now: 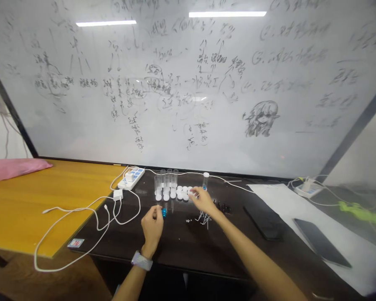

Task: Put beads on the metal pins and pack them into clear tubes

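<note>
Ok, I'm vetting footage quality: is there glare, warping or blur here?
In the head view, reflected lights leave long white glare streaks on the glossy white whiteboard; wide-angle distortion slants its black frame; the small clear plastic vials look fairly sharp.

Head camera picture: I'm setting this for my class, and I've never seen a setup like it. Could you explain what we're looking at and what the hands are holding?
This single picture comes from a camera worn on a person's head, looking forward and down. There is no machine, only two bare hands. The left hand, with a grey watch on its wrist, is beside a small blue object; I cannot tell whether it holds it. The right hand reaches its fingertips to a row of round white lids. On the dark tabletop stand clear cylindrical cups and a tall, clear, white-capped vial. Behind them is a large whiteboard covered in handwriting.
</note>
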Demonstrator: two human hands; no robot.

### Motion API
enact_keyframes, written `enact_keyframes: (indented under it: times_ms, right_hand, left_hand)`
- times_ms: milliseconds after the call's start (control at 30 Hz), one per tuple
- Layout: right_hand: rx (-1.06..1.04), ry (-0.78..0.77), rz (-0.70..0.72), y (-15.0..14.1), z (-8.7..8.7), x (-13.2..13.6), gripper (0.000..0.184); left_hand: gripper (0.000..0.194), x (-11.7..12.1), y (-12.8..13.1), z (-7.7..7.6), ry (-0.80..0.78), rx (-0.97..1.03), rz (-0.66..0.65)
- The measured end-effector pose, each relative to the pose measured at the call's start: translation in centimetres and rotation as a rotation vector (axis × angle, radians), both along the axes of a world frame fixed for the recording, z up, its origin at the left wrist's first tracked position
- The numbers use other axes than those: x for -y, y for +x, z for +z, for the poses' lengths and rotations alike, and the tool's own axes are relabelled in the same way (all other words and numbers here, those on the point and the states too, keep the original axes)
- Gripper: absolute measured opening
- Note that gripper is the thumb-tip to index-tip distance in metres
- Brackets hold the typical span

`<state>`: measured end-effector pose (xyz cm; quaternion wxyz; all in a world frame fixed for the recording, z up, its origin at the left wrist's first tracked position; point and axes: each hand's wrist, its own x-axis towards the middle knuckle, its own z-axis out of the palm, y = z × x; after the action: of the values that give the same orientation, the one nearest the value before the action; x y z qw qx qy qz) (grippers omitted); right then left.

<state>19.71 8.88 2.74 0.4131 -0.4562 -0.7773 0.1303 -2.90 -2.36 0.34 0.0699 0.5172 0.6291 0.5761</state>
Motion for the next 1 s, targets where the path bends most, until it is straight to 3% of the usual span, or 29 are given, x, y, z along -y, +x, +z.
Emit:
enact_keyframes:
  times_ms: [100,200,367,600,700,800,900,1000]
  right_hand:
    - [0.009,-0.063,0.215,-3.1,-2.5,4.6,0.016]
    - [0.089,-0.011,0.323,-5.8,-3.6,6.9,0.022]
    - [0.165,0.024,0.338,-8.4,-3.5,6.4,0.035]
    - [0.199,0.048,0.317,-9.2,-3.8,5.7,0.017]
    - [0.063,-0.017,0.292,-8.3,-3.2,6.1,0.013]
    - [-0.159,-0.117,0.274,-6.3,-2.4,6.6,0.012]
    - [-0.261,-0.140,0.303,-3.9,-1.9,7.1,0.018]
    - [-0.255,-0.082,0.315,-2.2,-2.0,7.8,0.016]
  left_hand:
    - [0.029,-0.5,-1.4,-0.1,0.013,0.040,0.068]
    - [0.032,-1.0,-2.6,-0.5,-0.013,0.078,0.075]
    - [0.034,-1.4,-3.1,-1.1,-0.022,0.080,0.046]
    - [0.030,-0.9,-2.2,-0.4,-0.010,0.043,-0.057]
    - [0.027,-0.7,-1.3,-0.1,0.036,0.049,-0.196]
    - [0.032,-0.8,0.0,-0.2,0.030,0.133,-0.467]
    - [0.040,-1.0,1.4,-0.7,-0.126,0.335,-0.733]
    - [0.042,-1.0,2.3,-0.9,-0.256,0.518,-0.895]
